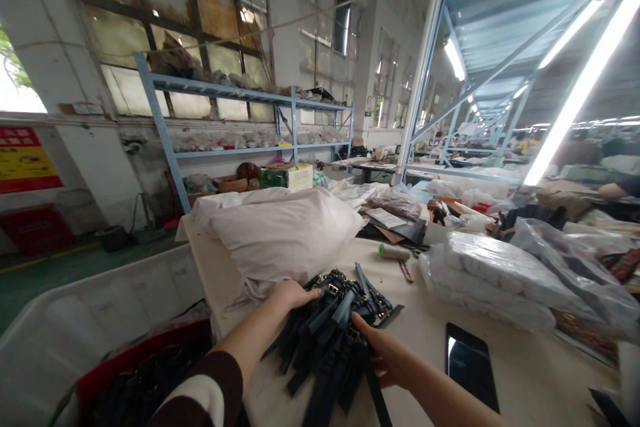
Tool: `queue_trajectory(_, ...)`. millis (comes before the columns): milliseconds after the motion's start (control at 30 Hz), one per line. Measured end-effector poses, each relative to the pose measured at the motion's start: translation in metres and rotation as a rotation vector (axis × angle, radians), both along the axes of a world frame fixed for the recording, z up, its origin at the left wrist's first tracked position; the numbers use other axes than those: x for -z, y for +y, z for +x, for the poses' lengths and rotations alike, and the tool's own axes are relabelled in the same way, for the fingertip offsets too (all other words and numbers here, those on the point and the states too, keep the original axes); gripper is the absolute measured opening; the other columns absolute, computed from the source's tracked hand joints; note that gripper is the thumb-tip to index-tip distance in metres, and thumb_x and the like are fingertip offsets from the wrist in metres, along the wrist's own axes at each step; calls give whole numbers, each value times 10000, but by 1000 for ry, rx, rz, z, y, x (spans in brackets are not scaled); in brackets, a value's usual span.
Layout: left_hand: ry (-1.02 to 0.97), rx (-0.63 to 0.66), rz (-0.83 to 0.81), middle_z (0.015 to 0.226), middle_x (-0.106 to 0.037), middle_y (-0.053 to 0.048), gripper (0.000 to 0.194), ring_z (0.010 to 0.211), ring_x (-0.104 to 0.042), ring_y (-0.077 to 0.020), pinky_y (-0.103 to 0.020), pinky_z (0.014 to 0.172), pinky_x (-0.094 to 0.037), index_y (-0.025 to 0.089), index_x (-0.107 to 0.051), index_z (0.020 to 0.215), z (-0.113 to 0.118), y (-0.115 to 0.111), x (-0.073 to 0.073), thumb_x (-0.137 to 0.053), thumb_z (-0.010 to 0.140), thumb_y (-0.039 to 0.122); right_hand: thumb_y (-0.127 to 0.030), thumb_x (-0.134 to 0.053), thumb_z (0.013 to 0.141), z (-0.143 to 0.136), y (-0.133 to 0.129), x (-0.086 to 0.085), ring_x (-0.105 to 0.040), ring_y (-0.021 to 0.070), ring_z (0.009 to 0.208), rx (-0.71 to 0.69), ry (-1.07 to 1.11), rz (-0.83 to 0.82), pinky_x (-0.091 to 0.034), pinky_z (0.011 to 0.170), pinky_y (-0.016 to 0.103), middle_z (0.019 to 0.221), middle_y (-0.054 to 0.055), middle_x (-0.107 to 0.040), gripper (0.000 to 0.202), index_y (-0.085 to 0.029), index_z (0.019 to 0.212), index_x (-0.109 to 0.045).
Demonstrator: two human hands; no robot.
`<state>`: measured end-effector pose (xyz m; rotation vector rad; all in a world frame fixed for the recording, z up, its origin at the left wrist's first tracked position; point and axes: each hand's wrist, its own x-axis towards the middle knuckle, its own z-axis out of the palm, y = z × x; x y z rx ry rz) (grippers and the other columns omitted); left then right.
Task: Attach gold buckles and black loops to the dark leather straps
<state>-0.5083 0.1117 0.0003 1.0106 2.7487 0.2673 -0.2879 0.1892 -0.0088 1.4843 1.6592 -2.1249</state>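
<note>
A heap of black straps with gold-coloured buckles [325, 333] lies on the table before me, the strap ends fanned toward me. At its left edge my left hand [293, 295] grips the pile, thumb on top and the other fingers hidden. My right hand [385, 350] is closed around straps on the right side, its thumb pressed on top and its fingers curled beneath. A cream cloth sack [285, 227] sits directly behind the heap. Just beyond it lie a thread spool with a green end [394, 251] and a small pair of snips [405, 271].
A black phone [470, 363] lies to the right of my right arm. Plastic-wrapped white packs [495, 273] stand farther right. On the left, a white bin [135, 280] beside the table holds more black straps [150, 373]. Blue shelving [225, 90] lines the wall.
</note>
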Motion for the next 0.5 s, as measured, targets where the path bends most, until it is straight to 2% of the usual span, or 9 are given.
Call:
queue_trajectory(167,5,6,42,1072,-588,-214,839,993,-550,-336,-350,775,-423,95,-573,1018,16,-10,7,-369,576,778,-744,-456,575,1,2,6,-608,178,620,-54,13,-13,-494,622,366,753,65,-642,606,-187,761,-607)
queue_trajectory(367,11,-3,131,1065,-567,-173,550,991,-540,-285,-333,815,-403,105,-540,1033,58,-16,24,-371,765,555,-787,-407,550,3,3,5,-619,207,679,-43,-6,-9,-497,630,374,790,88,-647,667,-183,738,-619)
queue_trajectory(500,-17,27,184,1087,-534,-164,482,1008,-511,-287,-356,849,-382,109,-519,1068,86,-17,29,-354,803,476,-801,-378,543,9,17,4,-618,221,693,-27,-63,11,-491,641,387,751,99,-651,698,-174,724,-626)
